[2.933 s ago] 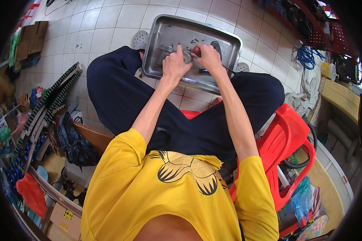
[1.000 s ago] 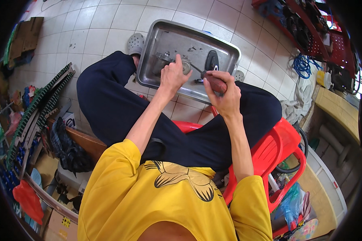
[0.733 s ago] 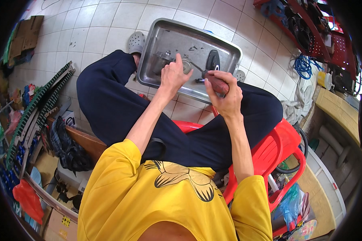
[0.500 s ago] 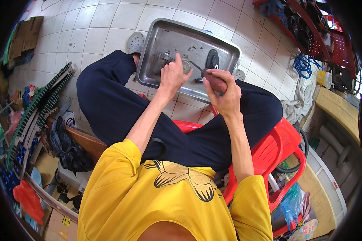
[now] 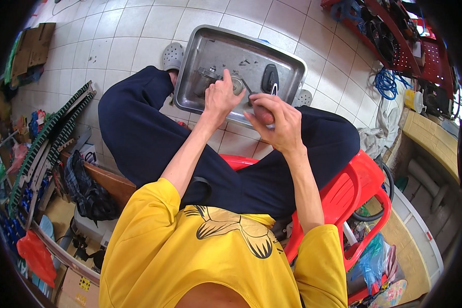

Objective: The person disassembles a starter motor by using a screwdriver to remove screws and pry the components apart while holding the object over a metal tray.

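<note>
A screwdriver with a reddish-brown handle (image 5: 263, 115) is in my right hand (image 5: 283, 123), fingers wrapped round the handle. Its shaft slants up and left to a round grey metal part (image 5: 237, 85), which lies in a shallow metal tray (image 5: 244, 35). My left hand (image 5: 220, 97) grips that part from the near left side, thumb and extended index finger on either side of it. The exact contact of the screwdriver tip is too small to make out. Farther left in the tray sits a metal piece (image 5: 205, 78), partly behind my left hand. Several small screws (image 5: 246, 62) lie loose beyond my hands.
A black, oval-ended object (image 5: 269, 76) lies in the tray's right half. The tray stands on white floor tiles (image 5: 161, 23) between my feet. Shelving (image 5: 413, 61) and a blue coiled cable (image 5: 386, 84) are at right, a red plastic chair (image 5: 357, 185) beneath me, clutter at left.
My right hand and the screwdriver handle have shifted left and slightly down, and the handle now points more toward me. My left hand has stayed on the metal part.
</note>
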`<act>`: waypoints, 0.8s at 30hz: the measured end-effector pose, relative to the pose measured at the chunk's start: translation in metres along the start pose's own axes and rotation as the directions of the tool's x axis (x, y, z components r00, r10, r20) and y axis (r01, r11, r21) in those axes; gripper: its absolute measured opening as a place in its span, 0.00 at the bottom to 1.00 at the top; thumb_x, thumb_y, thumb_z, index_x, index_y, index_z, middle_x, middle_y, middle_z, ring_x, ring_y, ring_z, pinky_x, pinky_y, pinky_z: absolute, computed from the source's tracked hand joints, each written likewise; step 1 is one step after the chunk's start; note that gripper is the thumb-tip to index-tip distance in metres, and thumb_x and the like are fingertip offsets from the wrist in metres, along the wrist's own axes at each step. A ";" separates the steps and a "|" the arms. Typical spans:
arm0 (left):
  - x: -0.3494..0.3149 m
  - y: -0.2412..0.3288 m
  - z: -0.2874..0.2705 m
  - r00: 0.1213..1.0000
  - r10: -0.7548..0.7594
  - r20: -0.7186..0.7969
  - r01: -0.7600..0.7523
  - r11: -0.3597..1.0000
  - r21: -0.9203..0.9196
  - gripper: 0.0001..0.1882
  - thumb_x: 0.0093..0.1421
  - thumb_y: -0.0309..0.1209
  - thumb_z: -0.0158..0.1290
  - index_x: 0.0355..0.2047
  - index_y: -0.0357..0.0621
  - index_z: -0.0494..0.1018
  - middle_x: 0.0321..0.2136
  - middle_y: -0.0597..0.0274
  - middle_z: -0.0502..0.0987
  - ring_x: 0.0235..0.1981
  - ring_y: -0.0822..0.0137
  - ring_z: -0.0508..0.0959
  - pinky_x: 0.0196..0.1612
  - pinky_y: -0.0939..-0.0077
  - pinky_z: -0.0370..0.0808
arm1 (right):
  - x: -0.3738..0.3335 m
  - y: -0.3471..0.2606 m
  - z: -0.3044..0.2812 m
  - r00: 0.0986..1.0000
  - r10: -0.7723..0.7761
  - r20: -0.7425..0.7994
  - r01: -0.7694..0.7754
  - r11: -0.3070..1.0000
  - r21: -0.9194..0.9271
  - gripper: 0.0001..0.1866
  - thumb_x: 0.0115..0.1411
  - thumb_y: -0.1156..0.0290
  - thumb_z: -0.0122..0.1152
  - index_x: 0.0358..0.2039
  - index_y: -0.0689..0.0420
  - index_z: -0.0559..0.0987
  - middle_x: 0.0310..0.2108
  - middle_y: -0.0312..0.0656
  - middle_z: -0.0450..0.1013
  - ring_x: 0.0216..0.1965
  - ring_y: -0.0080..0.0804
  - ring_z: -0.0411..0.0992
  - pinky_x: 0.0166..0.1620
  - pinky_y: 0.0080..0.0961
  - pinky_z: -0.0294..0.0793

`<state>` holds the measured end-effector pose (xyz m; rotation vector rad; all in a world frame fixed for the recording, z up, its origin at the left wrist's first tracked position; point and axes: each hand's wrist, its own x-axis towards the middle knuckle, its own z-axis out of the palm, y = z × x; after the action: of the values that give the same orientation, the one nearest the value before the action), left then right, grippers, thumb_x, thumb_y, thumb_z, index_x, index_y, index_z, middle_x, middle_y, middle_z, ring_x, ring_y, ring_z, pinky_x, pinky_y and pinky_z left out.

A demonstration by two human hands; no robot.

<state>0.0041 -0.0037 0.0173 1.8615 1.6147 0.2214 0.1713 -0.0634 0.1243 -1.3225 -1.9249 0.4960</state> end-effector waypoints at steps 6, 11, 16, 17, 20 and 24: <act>-0.005 0.001 0.000 0.998 0.053 -0.021 -0.054 0.999 -0.008 0.29 0.58 0.44 0.66 0.46 0.38 0.64 0.27 0.39 0.82 0.32 0.37 0.84 0.35 0.46 0.81 | 0.017 -0.007 -0.006 0.997 0.053 -0.058 -0.037 0.968 0.248 0.25 0.50 0.78 0.78 0.48 0.54 0.79 0.42 0.36 0.79 0.29 0.30 0.79 0.33 0.24 0.79; -0.005 -0.002 0.001 0.999 0.040 -0.012 -0.041 0.998 -0.038 0.28 0.58 0.44 0.66 0.46 0.39 0.64 0.28 0.39 0.82 0.32 0.37 0.83 0.35 0.45 0.81 | 0.007 0.002 -0.010 0.999 0.031 -0.034 -0.029 0.996 0.083 0.26 0.48 0.77 0.81 0.47 0.55 0.78 0.46 0.42 0.80 0.28 0.29 0.78 0.29 0.23 0.78; -0.003 0.001 0.001 1.000 0.012 -0.001 -0.012 0.999 -0.032 0.28 0.58 0.43 0.65 0.46 0.38 0.64 0.28 0.39 0.82 0.33 0.37 0.84 0.36 0.45 0.81 | 0.002 0.002 -0.005 0.995 0.082 -0.052 -0.083 0.996 -0.018 0.25 0.48 0.75 0.82 0.45 0.54 0.79 0.42 0.39 0.81 0.26 0.28 0.76 0.27 0.24 0.76; -0.004 0.002 0.001 1.000 -0.001 -0.002 0.001 1.000 -0.021 0.28 0.58 0.43 0.65 0.46 0.38 0.64 0.28 0.39 0.82 0.33 0.37 0.84 0.36 0.45 0.81 | 0.002 0.001 -0.006 0.997 0.071 -0.029 -0.071 0.997 -0.004 0.25 0.48 0.75 0.81 0.45 0.54 0.79 0.42 0.39 0.81 0.26 0.28 0.77 0.28 0.24 0.77; -0.005 0.002 0.000 1.000 -0.005 0.005 0.006 1.000 -0.011 0.28 0.58 0.43 0.65 0.47 0.38 0.64 0.28 0.39 0.82 0.33 0.37 0.84 0.36 0.45 0.81 | 0.004 0.003 -0.008 1.000 0.018 0.013 -0.019 0.996 0.089 0.20 0.50 0.76 0.78 0.42 0.53 0.80 0.40 0.35 0.80 0.25 0.28 0.77 0.28 0.24 0.76; -0.008 0.002 -0.003 1.000 0.018 -0.007 -0.018 1.000 -0.026 0.28 0.59 0.42 0.65 0.47 0.39 0.64 0.29 0.39 0.83 0.33 0.37 0.84 0.36 0.44 0.80 | 0.018 -0.012 -0.010 0.996 0.088 -0.017 -0.084 0.979 0.183 0.18 0.50 0.79 0.75 0.42 0.52 0.81 0.39 0.34 0.80 0.24 0.28 0.77 0.28 0.24 0.76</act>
<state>0.0026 -0.0105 0.0230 1.8588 1.5928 0.2557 0.1679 -0.0525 0.1456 -1.2902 -1.7619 0.6791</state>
